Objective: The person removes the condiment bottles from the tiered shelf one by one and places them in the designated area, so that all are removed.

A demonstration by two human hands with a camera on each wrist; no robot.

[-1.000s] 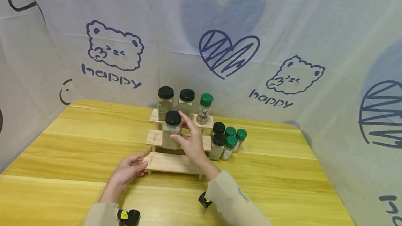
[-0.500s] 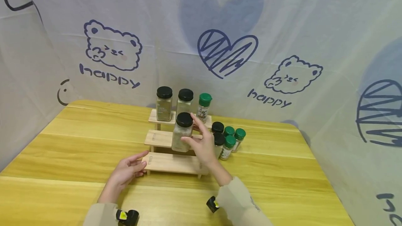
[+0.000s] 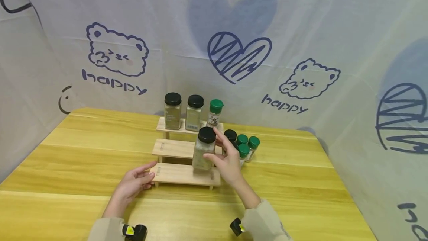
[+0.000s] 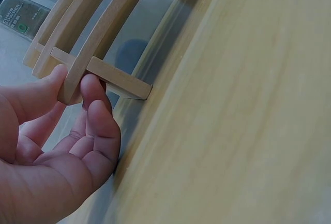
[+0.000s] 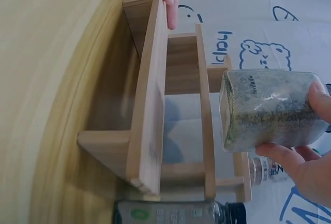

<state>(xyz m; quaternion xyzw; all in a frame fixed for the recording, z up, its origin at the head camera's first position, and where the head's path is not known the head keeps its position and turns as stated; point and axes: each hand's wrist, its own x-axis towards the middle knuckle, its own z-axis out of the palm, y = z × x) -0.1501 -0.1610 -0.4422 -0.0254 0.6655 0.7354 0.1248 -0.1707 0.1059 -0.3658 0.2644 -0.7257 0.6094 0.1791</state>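
My right hand (image 3: 230,164) holds a square glass spice jar (image 3: 202,156) with a black lid, thumb on one side and fingers on the other. In the head view the jar overlaps the right part of the middle and lowest shelves; the right wrist view shows its base raised off the shelves. Pale flecked seasoning partly fills this jar (image 5: 269,110). My left hand (image 3: 132,183) pinches the left end of the lowest shelf of a three-tier wooden spice rack (image 3: 180,174), thumb above and finger below in the left wrist view (image 4: 67,167).
Two black-lidded jars (image 3: 172,116) and a green-lidded bottle (image 3: 214,116) stand on the top shelf. Right of the rack, several black- and green-lidded bottles (image 3: 253,148) cluster on the yellow wooden table (image 3: 294,181). A printed cloth (image 3: 180,70) hangs behind.
My right hand has carried the jar to the right and toward me, from in front of the middle shelf's left part. The left hand stays at the rack's end.
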